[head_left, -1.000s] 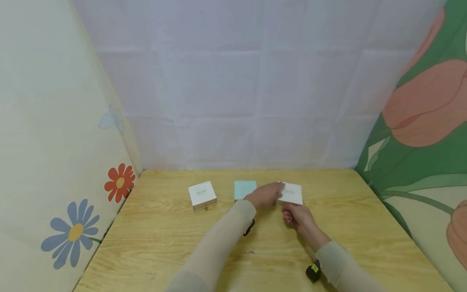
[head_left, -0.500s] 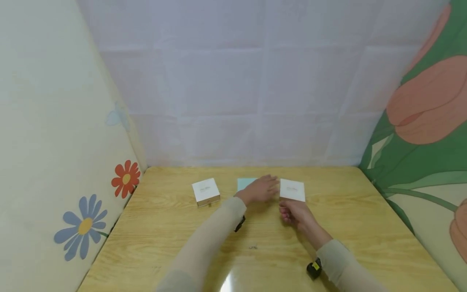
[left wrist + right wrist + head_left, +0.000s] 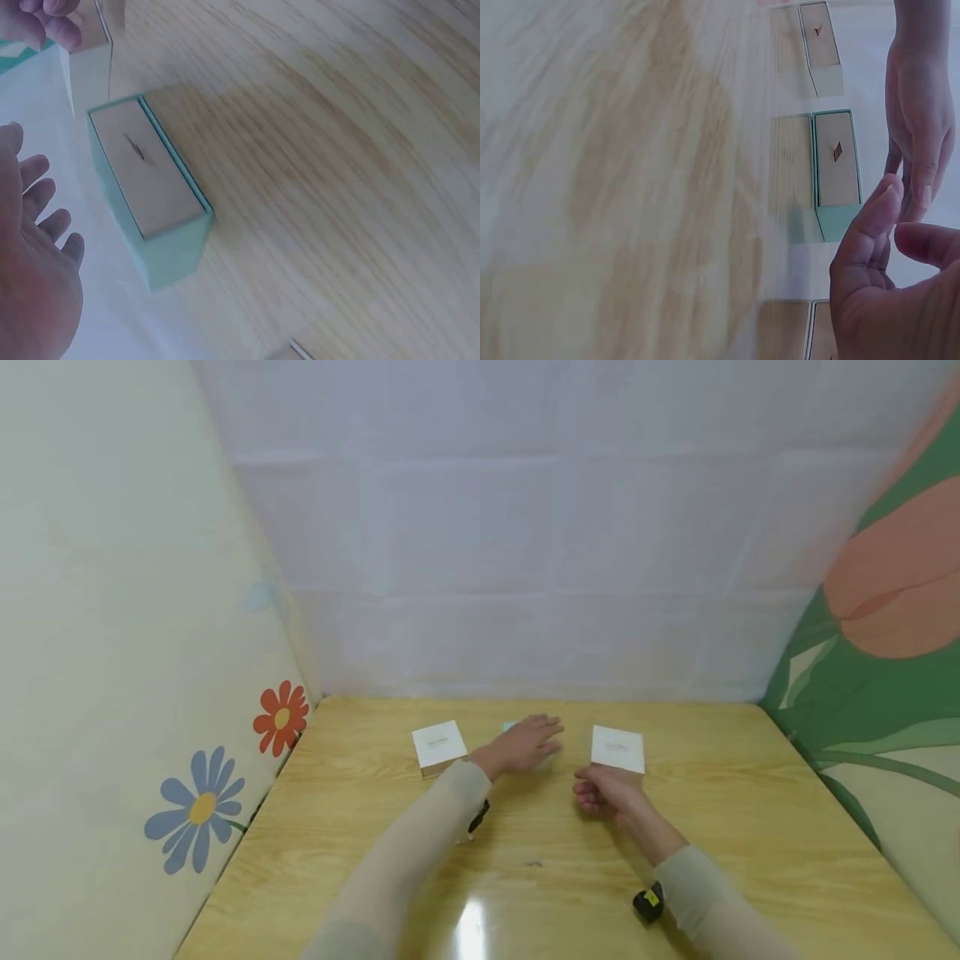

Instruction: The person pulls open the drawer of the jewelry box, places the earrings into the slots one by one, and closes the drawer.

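Hovering left hand (image 3: 522, 746): its fingers are stretching out, gripping nothing, and are hiding most of the mint box (image 3: 150, 180) from the head camera.
Right hand (image 3: 609, 791): it is curling loosely at the near edge of the right white box (image 3: 618, 748), thumb and fingers standing apart, holding nothing; whether it is touching, I cannot tell.
Mint box: it is sitting on the wooden table (image 3: 555, 910), between the right white box and the left white box (image 3: 440, 745).
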Tool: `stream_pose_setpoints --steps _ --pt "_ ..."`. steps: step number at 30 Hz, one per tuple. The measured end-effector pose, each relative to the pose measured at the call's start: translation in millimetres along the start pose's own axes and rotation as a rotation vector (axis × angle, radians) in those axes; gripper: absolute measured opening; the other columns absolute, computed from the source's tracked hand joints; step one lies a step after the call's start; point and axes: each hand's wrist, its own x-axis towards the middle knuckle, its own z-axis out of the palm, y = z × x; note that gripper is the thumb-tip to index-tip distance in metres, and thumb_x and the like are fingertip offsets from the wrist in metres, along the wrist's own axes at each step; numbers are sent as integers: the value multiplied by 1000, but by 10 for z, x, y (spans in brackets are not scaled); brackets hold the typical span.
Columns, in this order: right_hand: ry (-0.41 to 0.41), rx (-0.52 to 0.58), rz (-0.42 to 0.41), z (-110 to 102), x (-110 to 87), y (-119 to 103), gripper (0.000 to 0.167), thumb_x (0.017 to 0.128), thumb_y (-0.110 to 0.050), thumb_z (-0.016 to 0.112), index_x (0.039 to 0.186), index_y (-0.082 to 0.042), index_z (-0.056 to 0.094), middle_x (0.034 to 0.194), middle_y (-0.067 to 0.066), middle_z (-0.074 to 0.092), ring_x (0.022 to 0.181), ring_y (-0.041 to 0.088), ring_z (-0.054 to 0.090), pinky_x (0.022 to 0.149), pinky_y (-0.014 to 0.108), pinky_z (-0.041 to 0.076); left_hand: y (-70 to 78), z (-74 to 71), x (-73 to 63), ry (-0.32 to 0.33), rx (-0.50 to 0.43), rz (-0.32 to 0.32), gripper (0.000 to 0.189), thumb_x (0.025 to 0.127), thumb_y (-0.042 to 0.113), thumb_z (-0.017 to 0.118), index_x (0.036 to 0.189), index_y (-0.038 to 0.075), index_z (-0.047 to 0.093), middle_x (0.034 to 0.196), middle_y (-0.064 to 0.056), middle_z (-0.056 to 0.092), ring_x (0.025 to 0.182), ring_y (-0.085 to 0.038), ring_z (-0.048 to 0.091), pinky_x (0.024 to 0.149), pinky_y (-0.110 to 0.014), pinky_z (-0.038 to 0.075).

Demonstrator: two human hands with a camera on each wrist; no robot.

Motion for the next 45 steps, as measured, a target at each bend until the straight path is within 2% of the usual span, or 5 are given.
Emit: stream_pose_setpoints --steps 6,13,21,29,45 --pt "-72 -15 -20 102 41 -3 39 102 -11 51 129 17 49 77 0 72 65 7 69 62 19 59 -112 -65 -147 6 33 -14 50 112 33 34 156 9 40 165 -7 31 154 -27 24 127 -37 17" --pt "-28 5 23 244 108 -3 39 101 -11 56 129 16 54 79 5 75 67 12 72 64 23 61 -292 -43 -294 6 32 -31 50 112 34 33 156 9 40 165 -7 31 154 -28 24 127 -39 17" --pt "-44 1 37 360 166 -35 37 101 -13 57 127 14 58 80 6 76 67 12 72 64 24 62 -477 9 -370 13 13 -77 53 112 38 31 158 12 36 167 -5 27 155 -25 21 127 -38 18" --pt "-49 33 59 470 229 1 29 99 -11 59 118 11 63 77 6 75 65 13 72 61 24 61 -541 27 -436 19 9 -88 51 112 35 34 159 16 35 167 -1 27 155 -22 21 127 -36 19" --pt "-33 31 95 619 325 18 30 100 -13 58 115 12 64 77 9 75 65 15 72 64 26 62 -576 83 -454 26 -37 -119 54 112 38 32 161 16 30 168 0 22 156 -19 17 127 -35 15"
